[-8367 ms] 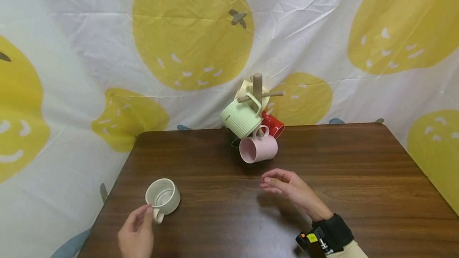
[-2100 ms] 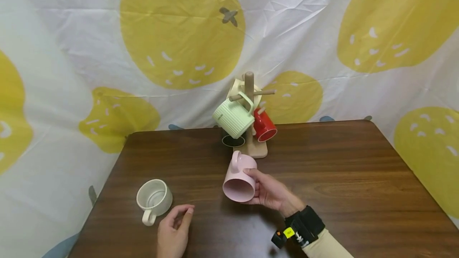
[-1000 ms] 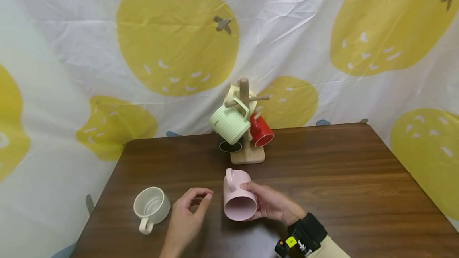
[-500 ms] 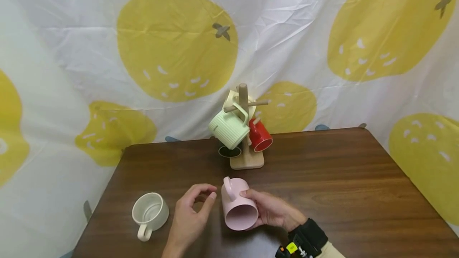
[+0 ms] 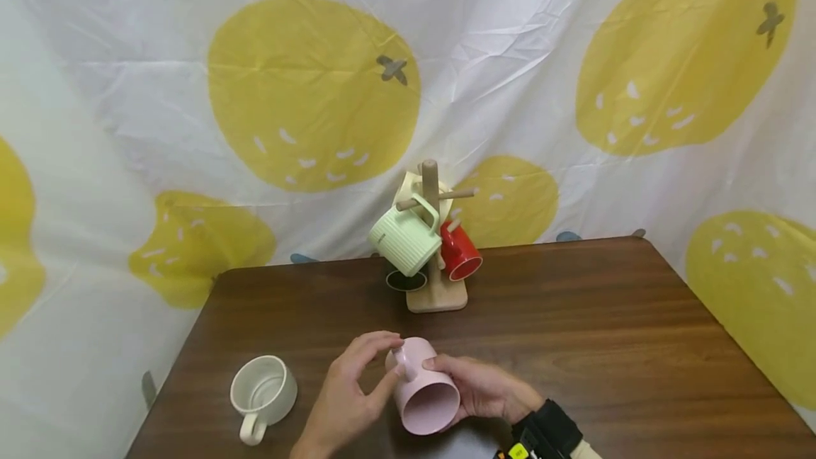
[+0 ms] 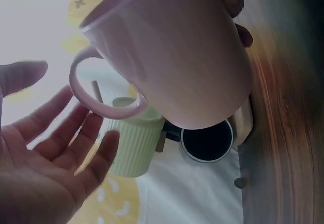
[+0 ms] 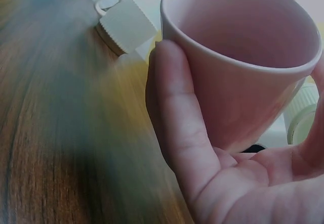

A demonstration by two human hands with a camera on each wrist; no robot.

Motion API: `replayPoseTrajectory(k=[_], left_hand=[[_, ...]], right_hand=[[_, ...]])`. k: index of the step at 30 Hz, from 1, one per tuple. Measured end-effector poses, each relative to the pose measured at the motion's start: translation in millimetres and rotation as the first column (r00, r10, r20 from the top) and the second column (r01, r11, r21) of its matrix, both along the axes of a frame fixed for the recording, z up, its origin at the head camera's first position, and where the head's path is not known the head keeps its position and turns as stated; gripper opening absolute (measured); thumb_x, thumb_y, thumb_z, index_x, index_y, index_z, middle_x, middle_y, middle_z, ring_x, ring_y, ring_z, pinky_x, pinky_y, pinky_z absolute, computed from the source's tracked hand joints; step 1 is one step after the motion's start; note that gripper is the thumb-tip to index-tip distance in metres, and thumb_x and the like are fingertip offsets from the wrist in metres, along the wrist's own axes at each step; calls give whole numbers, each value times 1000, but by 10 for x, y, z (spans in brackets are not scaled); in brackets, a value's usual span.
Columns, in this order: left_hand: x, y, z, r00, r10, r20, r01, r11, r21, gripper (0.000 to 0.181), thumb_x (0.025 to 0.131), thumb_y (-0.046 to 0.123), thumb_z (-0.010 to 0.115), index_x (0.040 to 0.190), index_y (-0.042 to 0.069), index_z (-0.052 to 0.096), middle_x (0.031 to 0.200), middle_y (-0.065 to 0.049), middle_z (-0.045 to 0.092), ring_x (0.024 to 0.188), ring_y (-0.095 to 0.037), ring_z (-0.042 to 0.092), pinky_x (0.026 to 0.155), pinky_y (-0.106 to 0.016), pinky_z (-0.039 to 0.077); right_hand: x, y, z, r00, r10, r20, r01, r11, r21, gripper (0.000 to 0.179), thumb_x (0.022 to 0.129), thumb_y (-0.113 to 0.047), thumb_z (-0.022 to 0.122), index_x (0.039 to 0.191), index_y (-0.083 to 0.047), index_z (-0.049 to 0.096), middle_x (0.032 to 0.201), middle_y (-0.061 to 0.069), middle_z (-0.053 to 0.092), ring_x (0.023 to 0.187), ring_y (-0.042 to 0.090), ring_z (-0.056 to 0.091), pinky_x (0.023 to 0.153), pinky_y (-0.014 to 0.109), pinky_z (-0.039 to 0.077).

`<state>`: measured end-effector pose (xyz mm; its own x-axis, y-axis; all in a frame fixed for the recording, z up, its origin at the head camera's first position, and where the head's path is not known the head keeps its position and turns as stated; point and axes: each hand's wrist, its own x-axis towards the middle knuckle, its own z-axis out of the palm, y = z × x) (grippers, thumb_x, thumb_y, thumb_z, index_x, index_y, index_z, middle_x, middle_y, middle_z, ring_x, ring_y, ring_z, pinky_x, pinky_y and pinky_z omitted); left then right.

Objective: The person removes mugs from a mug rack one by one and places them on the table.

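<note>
My right hand (image 5: 487, 389) grips a pink mug (image 5: 417, 363) by its body, fingers and thumb wrapped round the side. The mug is tilted, its mouth facing down toward me and its handle on the left. At that handle (image 6: 83, 95) is my left hand (image 5: 349, 392), fingers relaxed and spread. In the left wrist view its fingertips are at the outside of the handle, while the thumb stands apart from it. Whether the fingertips touch is hard to tell. The right wrist view shows the mug's open mouth (image 7: 238, 37) above the palm.
Behind the hands stands a wooden mug tree (image 5: 431, 232) bearing a light green mug (image 5: 406, 238), a red mug (image 5: 460, 253), a cream mug (image 5: 408, 186) and a dark mug (image 5: 406, 280). A white cup (image 5: 264, 392) sits upright at the table's left. A patterned cloth (image 5: 497, 91) hangs behind.
The right hand took the pink mug off the rack and brought it nearer me. My left hand moved from the white cup rightward to the pink mug's handle. The view has tilted up slightly.
</note>
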<state>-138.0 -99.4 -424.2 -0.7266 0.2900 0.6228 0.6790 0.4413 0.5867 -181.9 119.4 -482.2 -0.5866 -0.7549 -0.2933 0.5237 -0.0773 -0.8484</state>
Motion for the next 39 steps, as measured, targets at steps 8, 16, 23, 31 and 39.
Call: replayPoseTrajectory(k=[8,16,23,31,39], left_hand=[[65,-16,-96,998,-49,-40,47,997,-55,22,83,14,70,104,8,68,108,-7,66,102,-21,59,81,-43,53],[68,7,-144,991,-128,-37,125,989,-74,23,77,7,74,100,7,68,105,-6,68,100,-18,61,82,-41,54],[44,0,-111,987,-160,-13,158,982,-100,17,80,12,72,96,13,68,101,-3,69,97,-16,60,80,-39,53],[-25,-30,-71,976,-216,-35,207,963,-171,10,83,16,70,88,19,63,89,7,62,86,-8,55,71,-28,52],[-71,-76,-7,961,-277,-22,263,934,-242,11,84,15,68,82,19,57,73,10,51,68,-5,48,57,-11,41]], right_hand=[[116,9,-123,997,74,1,-74,997,-14,49,97,-39,39,127,0,44,108,8,63,90,23,64,68,34,58],[181,7,-139,993,118,-26,-118,992,35,51,96,-41,38,125,0,48,99,4,64,83,14,63,60,24,56],[137,29,-102,989,147,-21,-145,988,48,51,96,-42,39,124,-1,49,99,4,64,82,13,63,60,23,56],[92,53,-43,983,181,-34,-179,982,67,50,96,-43,38,121,-1,51,98,3,64,82,13,63,60,23,56],[43,59,-3,977,202,-63,-197,977,76,52,96,-43,40,124,0,50,98,4,66,82,13,64,60,23,56]])
